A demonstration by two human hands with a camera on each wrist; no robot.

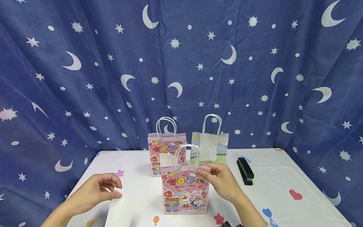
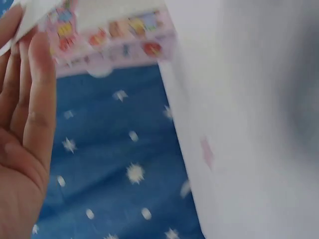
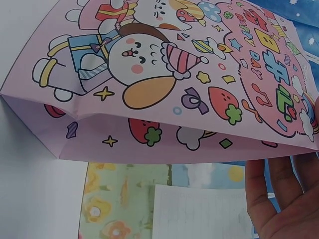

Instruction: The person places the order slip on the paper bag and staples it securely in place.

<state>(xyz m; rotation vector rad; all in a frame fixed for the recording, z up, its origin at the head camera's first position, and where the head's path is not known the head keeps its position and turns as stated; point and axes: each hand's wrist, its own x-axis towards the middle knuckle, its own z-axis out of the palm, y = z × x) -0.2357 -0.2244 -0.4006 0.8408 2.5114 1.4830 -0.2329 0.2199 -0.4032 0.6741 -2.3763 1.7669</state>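
A pink paper gift bag [image 1: 185, 189] with cartoon animals stands upright at the front of the table, its white twisted handles raised. At its upper right edge, my right hand [image 1: 222, 181] pinches the bag, thumb in front and fingers behind. My left hand [image 1: 97, 192], left of the bag, pinches the top of a white sheet of paper [image 1: 119, 209] between thumb and fingers. In the left wrist view a corner of that paper [image 2: 37, 15] shows by the fingertips. A lined white card [image 1: 167, 160] rises behind the pink bag's top edge.
Behind stand a second pink gift bag [image 1: 153, 154] and a landscape-printed gift bag [image 1: 222, 148] with a lined card [image 1: 208, 147] on its front. A black stapler [image 1: 245, 171] lies at the right. Dark objects [image 1: 227, 224] show at the bottom edge. A blue star-patterned curtain [image 1: 181, 63] hangs behind the table.
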